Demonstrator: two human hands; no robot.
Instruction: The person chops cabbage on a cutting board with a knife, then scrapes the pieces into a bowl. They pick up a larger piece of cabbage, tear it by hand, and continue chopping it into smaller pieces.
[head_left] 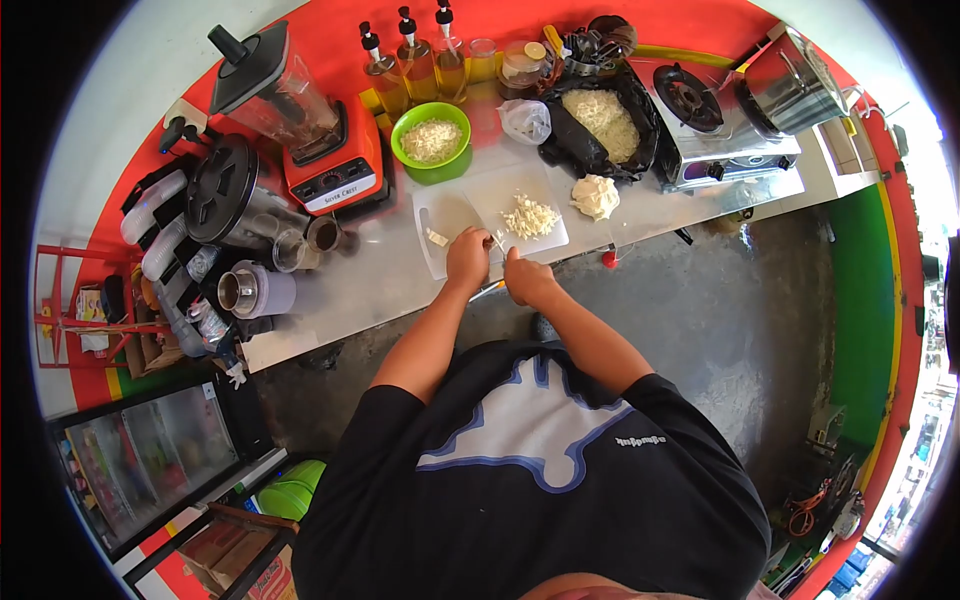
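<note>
Both grips are closed and meet at the near edge of the cutting board (455,215). The left hand (467,258) is curled down on something small and pale at the board's front rim, and the right hand (527,277) is fisted around what looks like a knife handle, though the blade is too small and too hidden for me to be sure of it.

Going from big to small: the tabletop (400,285) runs long and grey against the orange wall. A 2-burner gas stove (715,125) sits at its far right with a steel pot (795,85) on it. At the far left stand an orange blender (325,150) and a cluster of black-lidded jugs. Between them lies a black bag (575,150) spread open, with a large heap of pale shreds in it. Next comes a green bowl (432,140) holding more of the same.

On the white cutting board itself lies a pile of chopped white pieces (529,216), pushed toward the far right corner, and 1 loose bit (437,238) sits near the left side. Just off the board's right edge rests a whole pale lump (596,195), uncut.

By my reckoning the chopping is well along but not over: bag and bowl are stocked and 1 pile is cut. The piece under the hands and the whole lump remain.
</note>
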